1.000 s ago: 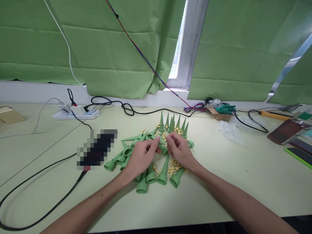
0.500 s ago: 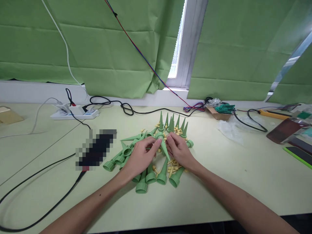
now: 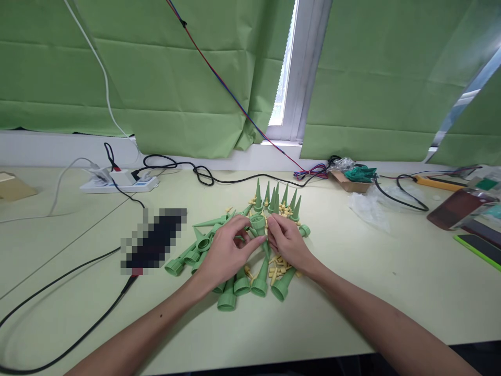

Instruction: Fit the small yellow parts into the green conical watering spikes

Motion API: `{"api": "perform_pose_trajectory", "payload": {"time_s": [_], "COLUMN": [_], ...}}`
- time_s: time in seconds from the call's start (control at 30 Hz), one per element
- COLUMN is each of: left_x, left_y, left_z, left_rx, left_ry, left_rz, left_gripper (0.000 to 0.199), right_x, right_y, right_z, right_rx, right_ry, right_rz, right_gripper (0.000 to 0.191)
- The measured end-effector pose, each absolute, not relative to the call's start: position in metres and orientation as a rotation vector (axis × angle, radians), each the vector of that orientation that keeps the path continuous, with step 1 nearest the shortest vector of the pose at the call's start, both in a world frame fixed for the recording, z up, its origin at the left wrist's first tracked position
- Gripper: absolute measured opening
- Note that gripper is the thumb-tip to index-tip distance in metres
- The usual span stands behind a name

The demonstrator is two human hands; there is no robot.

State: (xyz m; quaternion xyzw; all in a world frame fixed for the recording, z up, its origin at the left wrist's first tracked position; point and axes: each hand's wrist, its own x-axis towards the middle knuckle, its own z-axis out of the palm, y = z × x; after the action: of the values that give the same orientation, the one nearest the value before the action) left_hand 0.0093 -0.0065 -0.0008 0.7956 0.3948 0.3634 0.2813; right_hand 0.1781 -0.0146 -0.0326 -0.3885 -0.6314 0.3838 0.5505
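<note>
Between the thumb and fingers of my left hand point(image 3: 229, 244) is a green plastic watering spike point(image 3: 257, 224), its round open collar tipped upward. My right hand point(image 3: 287, 239) is close beside it, thumb and fingers pinched together; what they hold is mostly hidden. Under and around both hands lie more green spikes point(image 3: 226, 298), many on their sides with hollow collars toward me. Several others stand tip-up in a cluster point(image 3: 276, 198) behind the hands. Small yellow plastic valve pieces point(image 3: 277, 270) are scattered among the spikes, by my right wrist and between the standing ones.
A black device point(image 3: 158, 237), partly pixelated, lies left with a cable. A white power strip point(image 3: 117, 183) sits at the back left. Behind right are a small cardboard box point(image 3: 350, 183) and clear plastic wrap point(image 3: 370, 209). Farther right are a dark red container point(image 3: 456, 209) and a green-edged phone point(image 3: 477, 250).
The spike in my left hand has turned: its tip pointed down toward me, and now its open collar shows from above. My left thumb has shifted lower. My right hand has barely moved.
</note>
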Motion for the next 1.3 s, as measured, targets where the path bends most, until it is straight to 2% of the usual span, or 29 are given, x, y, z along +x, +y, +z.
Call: {"api": "perform_pose_trajectory", "payload": {"time_s": [0.1,0.47,0.97,1.2,1.3], "left_x": [0.0096,0.0113,0.0134,0.0123,0.0116], "left_y": [-0.0057,-0.0084,-0.0105,-0.0098,-0.0079], "left_z": [-0.0022,-0.0011,0.0001,-0.0006,-0.0008], "left_rx": [2.148,2.212,2.119,1.938,1.879], "left_ry": [1.030,1.050,1.072,1.093,1.059], "left_rz": [0.987,1.031,1.028,1.001,0.940], "left_gripper": [0.016,0.011,0.028,0.015,0.030], "right_x": [0.1774,0.1758,0.1742,0.1740,0.1737], "right_y": [-0.0150,-0.0167,-0.0183,-0.0191,-0.0195], "right_z": [-0.0319,-0.0308,-0.0315,-0.0293,-0.0293], "right_rx": [-0.925,-0.977,-0.983,-0.964,-0.958], "right_ry": [-1.514,-1.555,-1.507,-1.451,-1.468], "right_rz": [0.893,0.810,0.813,0.852,0.830], "right_gripper": [0.042,0.044,0.041,0.039,0.039]}}
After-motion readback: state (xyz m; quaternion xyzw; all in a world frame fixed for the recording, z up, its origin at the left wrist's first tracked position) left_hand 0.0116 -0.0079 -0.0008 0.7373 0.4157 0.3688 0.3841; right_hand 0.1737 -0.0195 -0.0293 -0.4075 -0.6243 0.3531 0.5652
